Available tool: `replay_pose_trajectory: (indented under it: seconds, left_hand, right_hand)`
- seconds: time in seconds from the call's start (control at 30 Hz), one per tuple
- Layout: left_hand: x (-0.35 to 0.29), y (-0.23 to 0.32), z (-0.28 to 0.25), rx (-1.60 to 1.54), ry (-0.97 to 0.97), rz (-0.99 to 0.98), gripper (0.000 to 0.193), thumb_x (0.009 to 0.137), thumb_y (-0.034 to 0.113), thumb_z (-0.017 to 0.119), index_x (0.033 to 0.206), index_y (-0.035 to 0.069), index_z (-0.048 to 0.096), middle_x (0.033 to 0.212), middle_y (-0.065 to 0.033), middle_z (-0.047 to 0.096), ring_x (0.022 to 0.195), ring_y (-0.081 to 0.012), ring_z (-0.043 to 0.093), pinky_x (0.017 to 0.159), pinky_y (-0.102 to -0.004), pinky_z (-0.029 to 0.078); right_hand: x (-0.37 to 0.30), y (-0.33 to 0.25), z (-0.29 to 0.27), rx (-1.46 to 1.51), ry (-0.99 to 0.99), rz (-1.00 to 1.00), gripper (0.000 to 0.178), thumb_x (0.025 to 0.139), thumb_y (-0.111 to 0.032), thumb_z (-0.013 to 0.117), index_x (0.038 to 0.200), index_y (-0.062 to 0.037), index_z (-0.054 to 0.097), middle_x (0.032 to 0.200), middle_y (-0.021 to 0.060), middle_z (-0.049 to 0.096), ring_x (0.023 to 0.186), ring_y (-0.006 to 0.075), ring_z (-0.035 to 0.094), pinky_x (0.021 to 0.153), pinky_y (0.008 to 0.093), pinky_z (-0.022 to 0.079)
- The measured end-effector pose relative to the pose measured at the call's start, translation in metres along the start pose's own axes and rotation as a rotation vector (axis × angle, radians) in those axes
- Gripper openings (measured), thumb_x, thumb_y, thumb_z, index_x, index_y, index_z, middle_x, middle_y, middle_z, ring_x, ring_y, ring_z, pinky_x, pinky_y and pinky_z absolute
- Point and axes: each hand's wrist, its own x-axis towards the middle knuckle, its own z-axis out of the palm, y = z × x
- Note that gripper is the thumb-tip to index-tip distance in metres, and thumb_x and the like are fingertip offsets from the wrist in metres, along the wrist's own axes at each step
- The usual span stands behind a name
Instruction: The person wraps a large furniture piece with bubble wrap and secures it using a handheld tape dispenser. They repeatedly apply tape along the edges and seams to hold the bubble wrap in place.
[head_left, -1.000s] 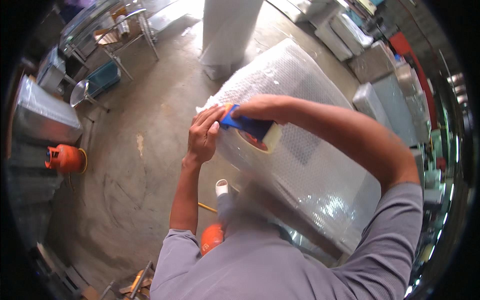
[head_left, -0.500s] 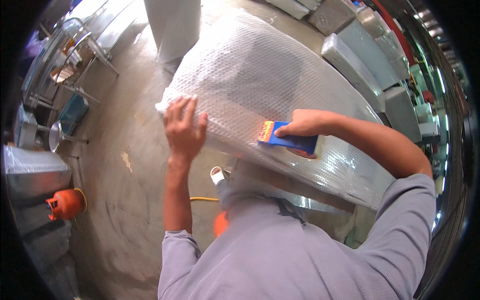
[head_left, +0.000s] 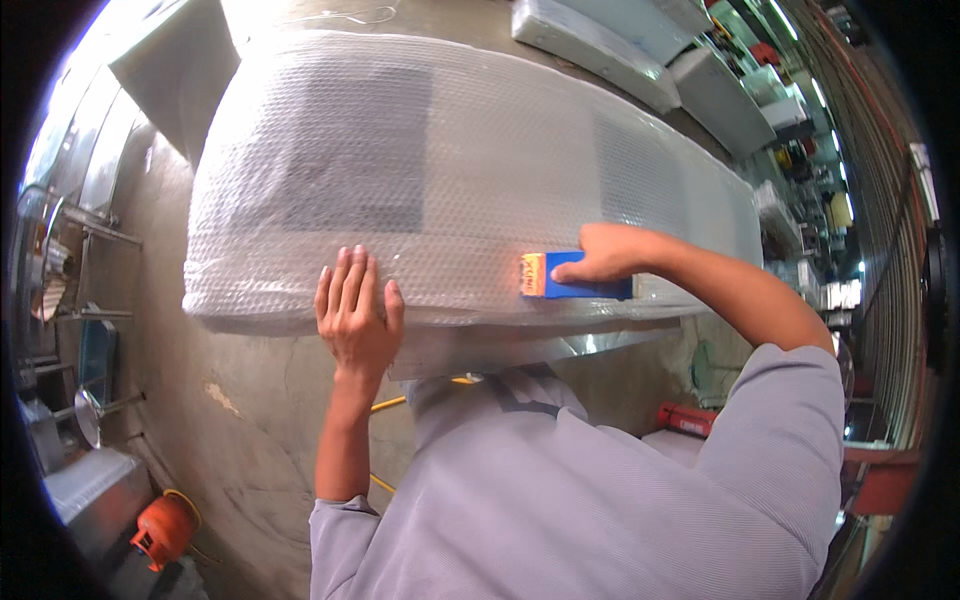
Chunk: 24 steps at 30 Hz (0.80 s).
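A long, box-shaped bundle in clear bubble wrap (head_left: 500, 160) lies across the space in front of me. Two darker rectangular areas show through the wrap. My left hand (head_left: 354, 315) rests flat on its near edge, left of the middle, with the fingers extended and the thumb apart. Further right, my right hand (head_left: 612, 252) grips a blue tape dispenser (head_left: 588, 289) with an orange printed end, held against the wrap near the same edge. The fingers under the dispenser are hidden, and I cannot make out any tape strand.
A tall grey panel (head_left: 180, 80) stands at the far left above metal frames. Wrapped boxes (head_left: 600, 50) line the far right. An orange gas cylinder (head_left: 168, 527) sits low on the left. A yellow hose (head_left: 388, 404) runs along the floor near me; a red cylinder (head_left: 687, 418) lies at right.
My view has turned, so the bundle now lies more level and reaches further left. My left hand has gone from the bundle's left corner to further along its near edge. The right hand keeps the dispenser.
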Motion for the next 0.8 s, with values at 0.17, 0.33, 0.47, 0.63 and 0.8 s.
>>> replay_pose_trajectory:
  seconds: [0.17, 0.33, 0.47, 0.63, 0.8]
  left_hand:
    - [-0.013, 0.095, 0.04, -0.191, -0.245, 0.229, 0.04, 0.093, 0.018, 0.068, 0.13, 0.002, 0.071, 0.141, -0.0151, 0.067, 0.139, -0.0293, 0.058, 0.12, -0.0466, 0.038]
    - [-0.012, 0.107, 0.052, -0.042, -0.265, 0.32, 0.043, 0.093, 0.025, 0.068, 0.131, 0.005, 0.071, 0.142, -0.0145, 0.066, 0.137, -0.0262, 0.059, 0.119, -0.0456, 0.04]
    - [-0.01, 0.151, 0.068, -0.039, -0.224, 0.186, 0.043, 0.091, 0.021, 0.07, 0.13, 0.004, 0.072, 0.142, -0.0154, 0.066, 0.137, -0.0282, 0.06, 0.119, -0.0465, 0.041]
    - [-0.031, 0.28, 0.136, -0.091, -0.33, 0.274, 0.047, 0.093, 0.021, 0.069, 0.135, 0.002, 0.068, 0.145, -0.017, 0.064, 0.139, -0.0331, 0.057, 0.12, -0.0493, 0.04]
    - [-0.045, 0.303, 0.161, -0.023, -0.325, 0.201, 0.036, 0.098, 0.017, 0.064, 0.13, 0.003, 0.073, 0.142, -0.0155, 0.066, 0.138, -0.0322, 0.059, 0.119, -0.0488, 0.039]
  right_hand:
    - [0.006, 0.015, 0.013, 0.06, -0.021, -0.049, 0.082, 0.083, -0.068, 0.068, 0.091, 0.0134, 0.075, 0.091, 0.0321, 0.074, 0.085, 0.0413, 0.074, 0.077, 0.0482, 0.057]
    - [-0.021, 0.105, 0.03, 0.067, -0.053, -0.002, 0.082, 0.082, -0.069, 0.068, 0.092, 0.0124, 0.075, 0.094, 0.0312, 0.074, 0.087, 0.0414, 0.074, 0.08, 0.0487, 0.058]
    - [-0.048, 0.189, 0.052, 0.063, -0.091, 0.104, 0.085, 0.081, -0.07, 0.069, 0.096, 0.013, 0.074, 0.099, 0.0317, 0.074, 0.092, 0.0411, 0.074, 0.083, 0.0492, 0.057]
    - [-0.045, 0.259, 0.079, 0.092, -0.027, -0.045, 0.084, 0.082, -0.07, 0.067, 0.098, 0.0123, 0.075, 0.103, 0.031, 0.074, 0.095, 0.0413, 0.074, 0.084, 0.049, 0.058]
    - [-0.094, 0.415, 0.105, 0.03, -0.12, 0.122, 0.081, 0.082, -0.067, 0.07, 0.105, 0.0103, 0.075, 0.107, 0.0283, 0.075, 0.098, 0.0395, 0.074, 0.085, 0.0478, 0.058]
